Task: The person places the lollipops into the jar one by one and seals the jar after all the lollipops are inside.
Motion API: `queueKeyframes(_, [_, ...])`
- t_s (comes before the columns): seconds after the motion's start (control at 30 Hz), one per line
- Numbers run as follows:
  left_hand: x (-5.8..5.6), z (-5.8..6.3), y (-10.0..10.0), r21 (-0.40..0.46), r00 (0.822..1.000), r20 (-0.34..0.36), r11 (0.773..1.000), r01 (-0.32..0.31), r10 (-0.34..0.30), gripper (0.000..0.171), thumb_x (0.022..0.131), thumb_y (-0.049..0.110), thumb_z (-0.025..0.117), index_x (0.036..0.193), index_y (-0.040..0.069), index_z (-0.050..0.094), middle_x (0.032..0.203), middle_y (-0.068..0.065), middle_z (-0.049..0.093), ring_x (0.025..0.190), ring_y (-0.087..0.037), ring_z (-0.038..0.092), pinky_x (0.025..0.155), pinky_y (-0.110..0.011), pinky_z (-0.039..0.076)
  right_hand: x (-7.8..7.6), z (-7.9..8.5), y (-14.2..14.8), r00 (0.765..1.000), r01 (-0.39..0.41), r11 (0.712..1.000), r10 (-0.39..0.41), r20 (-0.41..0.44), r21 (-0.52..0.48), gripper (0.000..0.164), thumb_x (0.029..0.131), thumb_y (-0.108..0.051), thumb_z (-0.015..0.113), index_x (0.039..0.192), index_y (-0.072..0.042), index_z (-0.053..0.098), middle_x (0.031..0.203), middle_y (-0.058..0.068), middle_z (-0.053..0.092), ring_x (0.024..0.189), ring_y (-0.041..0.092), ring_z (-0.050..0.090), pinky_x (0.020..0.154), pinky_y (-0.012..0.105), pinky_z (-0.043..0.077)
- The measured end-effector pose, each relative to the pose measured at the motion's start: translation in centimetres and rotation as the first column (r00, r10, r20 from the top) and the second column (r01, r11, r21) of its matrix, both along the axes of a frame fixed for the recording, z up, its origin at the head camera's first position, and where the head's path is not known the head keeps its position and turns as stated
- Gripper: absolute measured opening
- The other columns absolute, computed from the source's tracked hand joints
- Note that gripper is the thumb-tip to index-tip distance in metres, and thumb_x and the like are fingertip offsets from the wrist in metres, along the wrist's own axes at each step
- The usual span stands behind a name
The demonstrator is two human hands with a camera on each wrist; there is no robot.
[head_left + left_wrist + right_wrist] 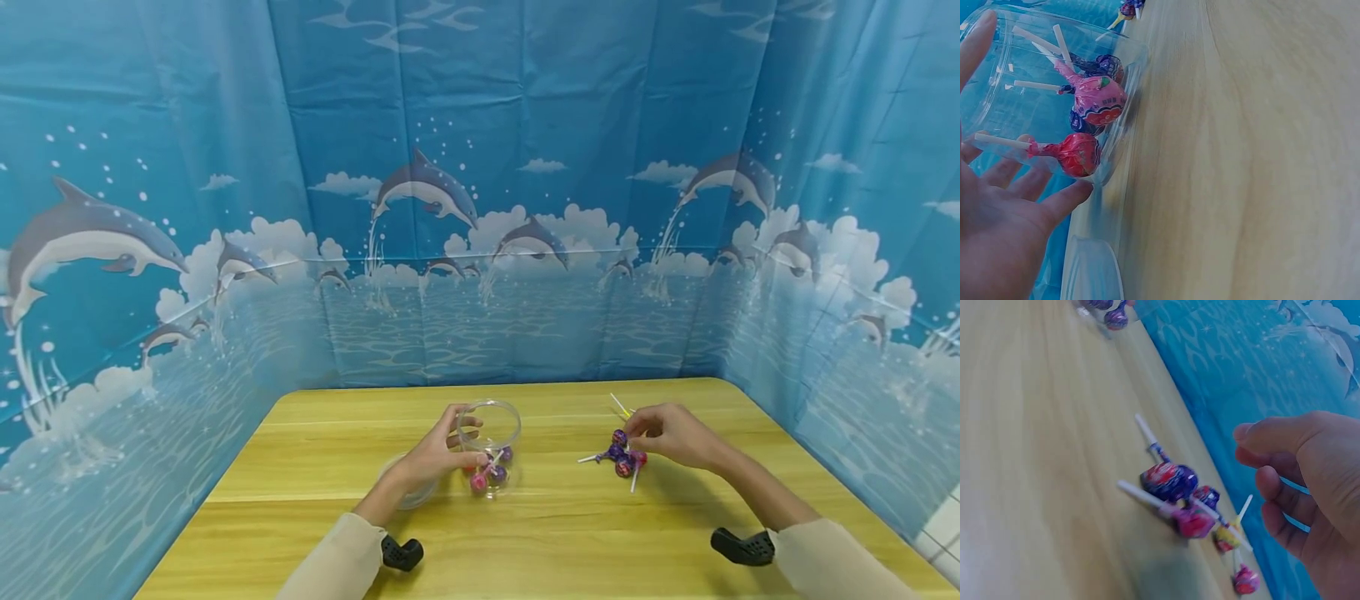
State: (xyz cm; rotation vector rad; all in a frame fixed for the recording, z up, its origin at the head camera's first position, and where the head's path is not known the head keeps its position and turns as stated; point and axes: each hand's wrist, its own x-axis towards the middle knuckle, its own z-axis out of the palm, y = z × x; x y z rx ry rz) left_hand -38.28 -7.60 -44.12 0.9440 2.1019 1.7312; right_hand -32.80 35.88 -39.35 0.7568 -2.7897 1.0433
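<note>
My left hand grips the side of a clear plastic jar, which stands open-topped on the table. Inside it lie several wrapped lollipops, among them a red one and a pink one, sticks pointing toward the mouth. Over a loose pile of lollipops on the right, my right hand hovers with fingers loosely bent and nothing between them. That pile includes purple lollipops, a pink lollipop and a yellow lollipop.
A clear round lid lies on the wooden table, partly hidden by my left forearm. A blue dolphin-print curtain hangs behind the table and along both sides.
</note>
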Motion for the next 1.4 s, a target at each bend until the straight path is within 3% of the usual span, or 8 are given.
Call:
queueKeyframes(0.3, [0.0,-0.2,0.0,0.001,1.0,0.008,1.0,-0.002,0.002,0.075,0.098,0.024,0.075,0.157,0.021,0.028,0.155,-0.02,0.037,0.144,-0.042,0.038,0.111,-0.059,0.038,1.3,-2.9,0.5,0.998,-0.057,0.998,0.056,-0.014,-0.024,0.007,0.091,-0.001,0.075,0.095,-0.007,0.076,0.091,0.001,0.072,0.078,0.007,0.062,0.067,0.027,0.052])
queueKeyframes(0.47, [-0.1,-0.1,0.0,0.001,1.0,0.007,1.0,-0.005,0.005,0.073,0.099,0.023,0.074,0.156,0.021,0.029,0.155,-0.02,0.037,0.145,-0.042,0.037,0.111,-0.059,0.038,1.7,-4.0,0.5,0.999,-0.042,0.999,0.042,0.017,-0.021,0.012,0.09,0.001,0.071,0.094,-0.01,0.075,0.091,-0.001,0.074,0.077,0.006,0.059,0.065,0.027,0.049])
queueKeyframes(0.6, [-0.1,-0.2,0.0,0.0,1.0,0.008,1.0,-0.007,0.007,0.072,0.099,0.021,0.074,0.156,0.021,0.029,0.153,-0.015,0.04,0.145,-0.042,0.037,0.11,-0.058,0.039,1.5,-4.6,0.5,0.999,-0.05,0.999,0.05,-0.009,0.005,0.014,0.088,0.001,0.074,0.092,-0.012,0.075,0.087,-0.007,0.072,0.074,0.005,0.057,0.063,0.027,0.049])
queueKeyframes(0.87, [-0.2,-0.1,0.0,-0.001,1.0,0.004,1.0,0.005,-0.005,0.074,0.098,0.026,0.075,0.156,0.02,0.029,0.156,-0.023,0.035,0.145,-0.044,0.036,0.111,-0.058,0.039,1.4,-4.6,0.2,0.996,-0.082,0.994,0.084,-0.032,0.07,0.013,0.089,-0.002,0.077,0.097,-0.013,0.077,0.089,-0.009,0.071,0.073,0.004,0.057,0.061,0.027,0.05])
queueKeyframes(1.2, [0.1,0.0,0.0,-0.001,1.0,-0.002,1.0,0.004,-0.004,0.072,0.099,0.024,0.073,0.155,0.02,0.029,0.155,-0.018,0.038,0.144,-0.045,0.036,0.11,-0.058,0.04,0.8,-4.7,0.0,0.98,-0.167,0.98,0.176,-0.087,0.109,0.02,0.088,0.004,0.077,0.095,-0.015,0.078,0.096,-0.003,0.071,0.079,0.006,0.06,0.065,0.028,0.053])
queueKeyframes(1.4, [0.0,0.0,0.0,-0.001,1.0,-0.009,1.0,0.005,-0.005,0.073,0.099,0.025,0.074,0.156,0.018,0.028,0.155,-0.02,0.038,0.144,-0.045,0.036,0.111,-0.059,0.038,0.5,-4.6,0.0,0.969,-0.183,0.966,0.209,-0.132,0.182,0.019,0.089,0.002,0.077,0.091,-0.017,0.078,0.094,-0.007,0.071,0.085,0.009,0.064,0.069,0.031,0.055])
